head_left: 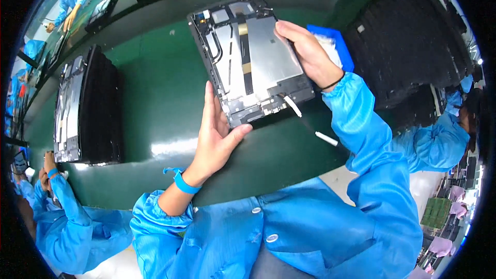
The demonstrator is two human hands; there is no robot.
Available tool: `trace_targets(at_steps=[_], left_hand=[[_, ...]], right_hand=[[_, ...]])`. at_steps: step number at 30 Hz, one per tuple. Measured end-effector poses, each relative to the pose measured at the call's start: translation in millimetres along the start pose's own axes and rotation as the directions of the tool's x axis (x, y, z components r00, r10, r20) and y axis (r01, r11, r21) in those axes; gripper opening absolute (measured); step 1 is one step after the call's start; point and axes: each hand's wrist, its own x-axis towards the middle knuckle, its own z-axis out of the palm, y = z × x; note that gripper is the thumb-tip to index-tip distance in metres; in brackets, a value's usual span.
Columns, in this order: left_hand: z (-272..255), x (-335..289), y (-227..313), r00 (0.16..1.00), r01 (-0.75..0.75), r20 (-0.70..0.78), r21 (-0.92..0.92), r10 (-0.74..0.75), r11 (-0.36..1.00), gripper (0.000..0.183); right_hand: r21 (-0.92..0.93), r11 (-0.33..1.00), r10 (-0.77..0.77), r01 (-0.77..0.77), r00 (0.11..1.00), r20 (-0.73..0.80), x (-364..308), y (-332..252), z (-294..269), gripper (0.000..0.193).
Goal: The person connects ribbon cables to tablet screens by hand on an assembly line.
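Device (271, 54) pointed lengthwise to far edge of bench (150, 103), clamped between fingers of left hand (213, 142) and right hand (311, 56).

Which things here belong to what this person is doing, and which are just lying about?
In use:
flat black-and-silver device with exposed internals, held in left hand and right hand
thin dark cable with white sleeves

Apparently lying about:
stack of similar black-and-silver devices, perhaps related
blue plastic bin
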Motion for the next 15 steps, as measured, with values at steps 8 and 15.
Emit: trace_targets(at_steps=[8,15], left_hand=[[10,-61,3,0.928,0.364,-0.168,0.228,-0.332,0.903,0.09],[2,-75,2,0.993,0.018,0.01,0.971,-0.117,0.238,0.092]], right_hand=[[0.001,0.998,0.059,-0.059,0.998,-0.034,-91,58,10,0.055],[-0.771,0.599,-0.247,0.217,0.966,0.08,-114,98,-24,0.062]])
